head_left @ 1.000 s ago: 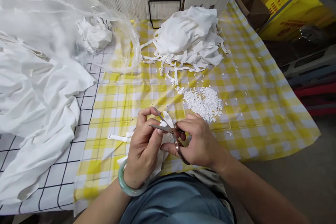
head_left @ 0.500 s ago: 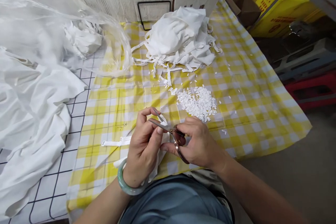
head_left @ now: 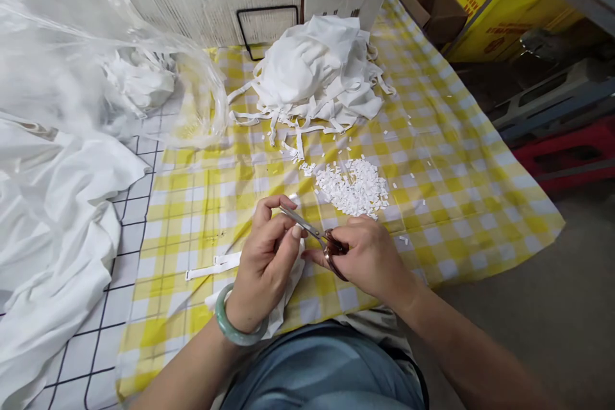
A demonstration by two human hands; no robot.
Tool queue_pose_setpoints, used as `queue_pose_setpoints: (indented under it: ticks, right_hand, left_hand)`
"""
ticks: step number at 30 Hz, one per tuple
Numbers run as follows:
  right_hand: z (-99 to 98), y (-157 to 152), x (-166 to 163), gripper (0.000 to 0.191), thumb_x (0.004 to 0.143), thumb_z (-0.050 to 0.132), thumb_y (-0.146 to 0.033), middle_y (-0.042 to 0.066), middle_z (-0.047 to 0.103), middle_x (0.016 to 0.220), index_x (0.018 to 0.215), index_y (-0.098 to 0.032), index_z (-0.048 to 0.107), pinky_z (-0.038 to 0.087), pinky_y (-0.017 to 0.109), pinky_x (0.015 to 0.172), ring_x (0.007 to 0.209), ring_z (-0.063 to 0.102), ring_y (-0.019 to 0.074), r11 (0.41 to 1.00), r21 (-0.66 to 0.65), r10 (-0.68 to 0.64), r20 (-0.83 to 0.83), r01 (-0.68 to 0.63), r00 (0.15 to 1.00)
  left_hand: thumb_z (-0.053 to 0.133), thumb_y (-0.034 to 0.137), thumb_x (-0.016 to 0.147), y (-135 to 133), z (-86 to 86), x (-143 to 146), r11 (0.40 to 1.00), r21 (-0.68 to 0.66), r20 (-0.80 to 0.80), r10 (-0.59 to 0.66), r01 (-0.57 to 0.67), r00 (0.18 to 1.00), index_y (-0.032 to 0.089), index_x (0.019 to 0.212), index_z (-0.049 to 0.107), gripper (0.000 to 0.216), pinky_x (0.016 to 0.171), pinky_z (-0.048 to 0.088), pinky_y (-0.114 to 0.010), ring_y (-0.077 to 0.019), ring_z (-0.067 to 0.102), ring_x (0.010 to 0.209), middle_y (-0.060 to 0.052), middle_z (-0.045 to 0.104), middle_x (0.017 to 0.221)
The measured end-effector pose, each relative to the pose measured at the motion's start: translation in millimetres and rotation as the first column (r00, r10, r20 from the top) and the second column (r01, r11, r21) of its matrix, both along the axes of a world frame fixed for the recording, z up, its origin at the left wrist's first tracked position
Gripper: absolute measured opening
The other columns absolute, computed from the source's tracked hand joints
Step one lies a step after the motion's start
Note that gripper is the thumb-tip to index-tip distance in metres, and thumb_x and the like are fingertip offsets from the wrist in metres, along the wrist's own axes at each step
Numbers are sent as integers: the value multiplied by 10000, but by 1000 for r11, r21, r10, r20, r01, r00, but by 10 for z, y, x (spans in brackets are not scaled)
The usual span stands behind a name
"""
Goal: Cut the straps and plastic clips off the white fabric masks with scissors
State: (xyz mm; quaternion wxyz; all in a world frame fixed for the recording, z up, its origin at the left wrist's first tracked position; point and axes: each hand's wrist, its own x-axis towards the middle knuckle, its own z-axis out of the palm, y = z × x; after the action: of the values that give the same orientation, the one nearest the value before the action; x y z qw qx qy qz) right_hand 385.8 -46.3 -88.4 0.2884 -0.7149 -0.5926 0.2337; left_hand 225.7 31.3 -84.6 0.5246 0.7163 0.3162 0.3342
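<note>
My right hand (head_left: 368, 259) is closed round the bronze-coloured handles of a pair of scissors (head_left: 314, 232), whose blades are together and point up-left at my left fingertips. My left hand (head_left: 269, 256), with a green bangle (head_left: 230, 327) at its wrist, is pinched on a white garment (head_left: 291, 285). Most of that cloth is hidden behind the hand and hangs below it. White straps (head_left: 211, 268) stick out to its left. A small white piece (head_left: 293, 196) shows just beyond the blade tips. Farther on lies a pile of tiny white cuttings (head_left: 353, 186).
White garments with straps (head_left: 317, 67) are heaped at the back, before cardboard boxes (head_left: 202, 3) and a black wire frame (head_left: 267, 8). A clear plastic bag (head_left: 202, 96) and white cloth (head_left: 62, 205) lie left. A yellow checked tablecloth (head_left: 461, 205) covers the table. Stools (head_left: 567, 154) stand right.
The scissor blades were apart around a white strap end and are now closed. A small white piece now shows beyond the tips. The whole view has shifted slightly.
</note>
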Motion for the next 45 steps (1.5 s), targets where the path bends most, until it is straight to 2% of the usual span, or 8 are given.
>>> queue_pose_setpoints:
  ticks: [7,11,16,21,26,33,39,45]
  right_hand:
    - [65,79,92,453,695,797,-536,13,606,824,878,-214,536,460,259,632,716,559,156,999,-38,-41,-300,31,953]
    - [-20,31,-328,506,641,816,-229,109,604,1082,1030,-217,494,484,410,875,1006,570,272,975,9,220,-185,-222,958]
    - [56,145,-704,294,640,535,-3,-3,568,810,824,-221,464,450,270,648,731,548,158,940,21,327,-334,-340,884]
    - [1007,1103,-158,212,720,627,-172,-40,516,740,848,-223,467,412,232,575,643,490,117,942,333,207,-477,-42,854]
    - [1967,2254,668,232,696,594,-87,-35,493,734,775,-224,424,423,270,657,653,481,113,678,673,-159,-258,296,953]
    - [1376,2181,897,247,694,697,-163,96,597,931,809,-222,486,396,390,865,887,530,220,750,540,-491,68,382,869]
    - [415,1637,-33,401,723,706,-581,24,614,747,818,-219,561,422,320,647,666,550,181,979,205,20,-64,-6,998]
    - [170,1493,-1291,334,743,713,-448,18,625,848,930,-223,553,465,295,678,728,568,163,909,53,415,-224,-414,882]
  left_hand:
    - [539,333,904,116,26,-244,871,-491,148,91,-7,985,175,679,584,278,568,401,-274,-198,512,840,-104,522,927]
    - [525,332,902,108,92,-817,873,-470,165,229,-127,959,183,623,579,320,743,494,-307,-255,527,1040,-109,549,828]
    - [626,367,895,137,557,-1332,882,-357,-50,311,-307,949,199,982,714,209,747,530,-245,-189,584,936,-99,600,1203]
    - [648,372,902,786,1501,-886,956,76,124,273,-284,954,192,1068,703,251,589,501,-170,-126,616,800,-29,686,1022]
    - [277,288,960,1670,2043,65,919,314,269,156,-240,950,8,1004,664,480,704,472,-250,-202,686,1028,-1,699,1047]
    - [692,141,804,1193,674,-228,875,412,-105,321,-253,941,147,944,721,144,932,546,-330,-199,691,1035,-82,740,1082]
    - [601,266,867,432,-141,-1730,634,533,-316,763,-560,564,143,1105,629,269,1106,355,-559,-352,459,1286,-198,523,1316]
    - [661,296,775,697,-275,-2670,595,547,-463,801,-589,381,163,1000,641,263,973,401,-580,-382,505,1101,-152,597,1065]
